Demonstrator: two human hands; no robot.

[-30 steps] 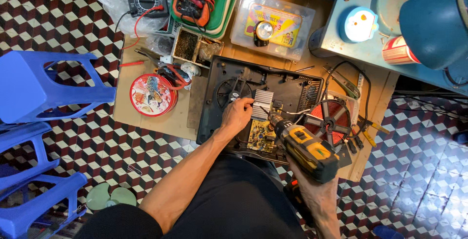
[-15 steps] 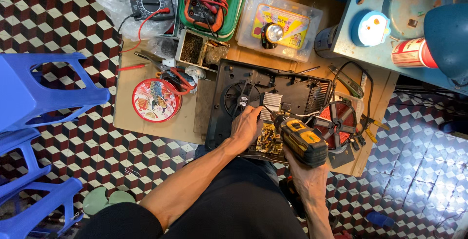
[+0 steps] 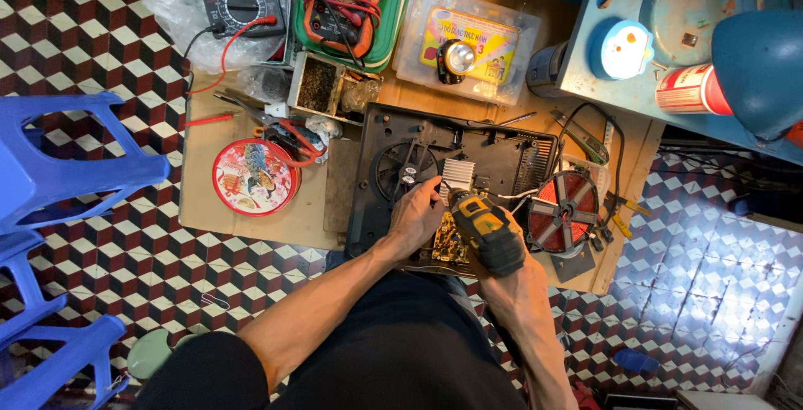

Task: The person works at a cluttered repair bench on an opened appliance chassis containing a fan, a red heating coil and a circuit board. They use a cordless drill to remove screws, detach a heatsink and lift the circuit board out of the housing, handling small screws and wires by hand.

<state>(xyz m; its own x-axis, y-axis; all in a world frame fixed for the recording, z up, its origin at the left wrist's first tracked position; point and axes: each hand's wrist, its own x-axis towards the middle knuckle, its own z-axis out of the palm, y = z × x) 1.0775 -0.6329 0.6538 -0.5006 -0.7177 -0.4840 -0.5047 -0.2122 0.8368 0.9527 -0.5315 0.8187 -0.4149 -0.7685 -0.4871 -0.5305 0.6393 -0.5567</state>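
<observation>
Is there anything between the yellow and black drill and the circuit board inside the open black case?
Nothing visible. The right hand holds the drill directly over the circuit board in the black case. The left hand rests beside the tip, not under it. The tip itself is hidden.

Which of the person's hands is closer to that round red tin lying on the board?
Left. The left hand rests inside the open black casing, just right of the round red tin; the right hand, gripping the yellow drill, is farther right.
</observation>
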